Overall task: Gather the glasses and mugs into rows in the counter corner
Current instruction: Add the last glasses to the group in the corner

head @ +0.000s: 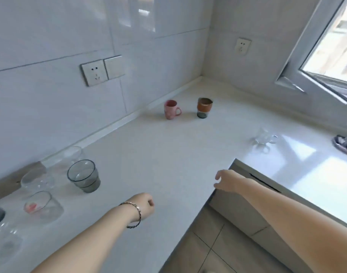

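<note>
- Left grip (144, 205): fingers curled under, nothing held, above the counter (168, 154).
- Right grip (225, 182): fingers loosely bent, thumb apart, empty, at the counter's front edge.
- Grey glass (84, 175): upright, tapered, smooth and tinted. It lies up and to the left of the left grip, which is the nearer hand.
- Clear glasses (37, 180): clustered at the left end by the wall.
- Pink mug (171, 109) and brown cup (204, 107): glazed, upright, apart from each other near the corner.
- Glass mug (265, 137): alone, well to the right.
- Judgement: rows not yet formed.

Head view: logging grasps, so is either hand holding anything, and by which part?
Nothing is held: the left hand is curled empty, the right hand open and empty.
</note>
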The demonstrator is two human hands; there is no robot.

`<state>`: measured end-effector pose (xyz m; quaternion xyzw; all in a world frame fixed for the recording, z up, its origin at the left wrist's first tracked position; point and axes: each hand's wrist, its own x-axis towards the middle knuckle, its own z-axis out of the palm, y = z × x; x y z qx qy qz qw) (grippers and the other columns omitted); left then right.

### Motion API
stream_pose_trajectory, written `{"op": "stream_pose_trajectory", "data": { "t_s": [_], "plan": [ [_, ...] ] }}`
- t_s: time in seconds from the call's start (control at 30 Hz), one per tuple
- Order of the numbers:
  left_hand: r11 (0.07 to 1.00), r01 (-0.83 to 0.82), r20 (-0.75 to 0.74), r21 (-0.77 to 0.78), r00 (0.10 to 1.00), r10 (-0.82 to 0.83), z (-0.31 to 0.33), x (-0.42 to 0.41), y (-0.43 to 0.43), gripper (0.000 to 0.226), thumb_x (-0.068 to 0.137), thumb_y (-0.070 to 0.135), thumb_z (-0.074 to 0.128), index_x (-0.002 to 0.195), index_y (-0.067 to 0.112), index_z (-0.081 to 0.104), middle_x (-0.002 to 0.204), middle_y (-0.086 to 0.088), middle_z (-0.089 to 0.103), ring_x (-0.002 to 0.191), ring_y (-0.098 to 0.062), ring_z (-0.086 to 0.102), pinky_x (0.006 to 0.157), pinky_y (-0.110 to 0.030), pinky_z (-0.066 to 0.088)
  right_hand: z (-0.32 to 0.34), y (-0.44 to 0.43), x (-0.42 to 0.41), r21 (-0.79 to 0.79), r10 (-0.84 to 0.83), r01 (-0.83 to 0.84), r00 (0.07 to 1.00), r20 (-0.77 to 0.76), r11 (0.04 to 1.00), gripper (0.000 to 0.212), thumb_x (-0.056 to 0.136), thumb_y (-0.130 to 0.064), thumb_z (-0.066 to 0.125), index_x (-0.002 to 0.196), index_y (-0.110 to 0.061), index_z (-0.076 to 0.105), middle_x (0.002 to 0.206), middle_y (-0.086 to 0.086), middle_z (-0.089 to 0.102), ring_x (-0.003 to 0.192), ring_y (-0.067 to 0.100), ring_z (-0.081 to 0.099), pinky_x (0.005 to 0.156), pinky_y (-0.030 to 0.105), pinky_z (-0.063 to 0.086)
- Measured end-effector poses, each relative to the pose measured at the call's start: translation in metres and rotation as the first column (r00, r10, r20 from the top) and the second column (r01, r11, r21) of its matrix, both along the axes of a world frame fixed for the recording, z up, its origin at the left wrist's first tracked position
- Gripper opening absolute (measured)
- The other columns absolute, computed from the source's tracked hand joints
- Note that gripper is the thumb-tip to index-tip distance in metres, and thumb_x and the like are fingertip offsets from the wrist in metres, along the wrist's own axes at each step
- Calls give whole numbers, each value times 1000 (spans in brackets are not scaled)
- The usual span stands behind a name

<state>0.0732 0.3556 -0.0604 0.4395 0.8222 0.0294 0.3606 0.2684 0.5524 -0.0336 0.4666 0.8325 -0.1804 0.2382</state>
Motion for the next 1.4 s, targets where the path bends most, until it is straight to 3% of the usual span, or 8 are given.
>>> {"op": "stream_pose_trajectory", "data": {
  "t_s": [0.17, 0.23, 0.37, 0.63, 0.87, 1.1, 1.23, 1.4],
  "plan": [
    [996, 94, 9, 4, 996, -94, 6, 69, 134, 25, 90, 15, 43, 103, 13, 64, 104, -8, 64, 91, -21, 57, 82, -24, 44, 1, 105, 76, 69, -131, 134, 990, -53, 989, 34, 91, -22, 49, 122, -11, 58, 126, 8, 59, 116, 28, 57, 91, 30, 47],
    [994, 111, 0, 14, 994, -111, 10, 89, 180, 29, 91, 16, 43, 111, 12, 63, 116, -6, 65, 106, -22, 60, 90, -25, 45, 2, 144, 99, 78, -169, 177, 981, -97, 981, 35, 91, -24, 50, 125, -14, 55, 129, 7, 56, 118, 27, 55, 91, 31, 46],
    [991, 136, 0, 6, 991, -136, 11, 112, 251, 29, 90, 18, 43, 112, 14, 62, 121, -5, 64, 107, -21, 59, 93, -26, 45, 4, 216, 125, 95, -215, 228, 968, -132, 969, 42, 93, -27, 51, 134, -16, 48, 139, 6, 47, 126, 24, 49, 98, 29, 41],
    [977, 206, 0, -63, 979, -206, -7, 95, 349, 31, 92, 20, 44, 118, 13, 59, 127, -6, 60, 118, -23, 56, 99, -28, 43, -12, 330, 107, 160, -336, 358, 929, -153, 920, 66, 85, -26, 61, 142, -7, 33, 144, 14, 34, 132, 31, 36, 104, 35, 37],
    [962, 256, 22, -99, 967, -255, -29, 52, 429, 32, 91, 19, 41, 117, 14, 59, 125, -4, 60, 115, -22, 57, 97, -28, 44, -38, 399, 72, 141, -421, 419, 907, -17, 897, 75, 81, -33, 67, 143, -14, 27, 141, 12, 32, 131, 32, 35, 104, 37, 38],
    [951, 274, 60, -143, 961, -268, -46, 40, 460, 32, 92, 19, 40, 117, 14, 59, 125, -3, 59, 114, -21, 56, 98, -28, 43, -65, 424, 76, 94, -443, 442, 896, -5, 892, 83, 78, -23, 70, 145, -18, 23, 139, 12, 32, 127, 35, 39, 101, 36, 41],
    [963, 230, 79, -143, 972, -220, -50, 39, 451, 14, 91, 18, 40, 94, 25, 52, 113, -3, 60, 95, -18, 52, 94, -26, 44, -59, 421, 85, 97, -376, 378, 926, -38, 921, 82, 70, -33, 76, 140, -21, 33, 130, 10, 39, 118, 33, 49, 92, 34, 47],
    [991, 57, 56, -120, 997, -50, -39, 40, 412, 29, 92, 16, 41, 115, 13, 60, 123, -4, 60, 96, -18, 52, 94, -24, 44, -45, 390, 81, 67, -203, 208, 976, -82, 976, 83, 67, -44, 76, 138, -29, 35, 128, 4, 42, 114, 25, 54, 83, 30, 47]
  ]
}}
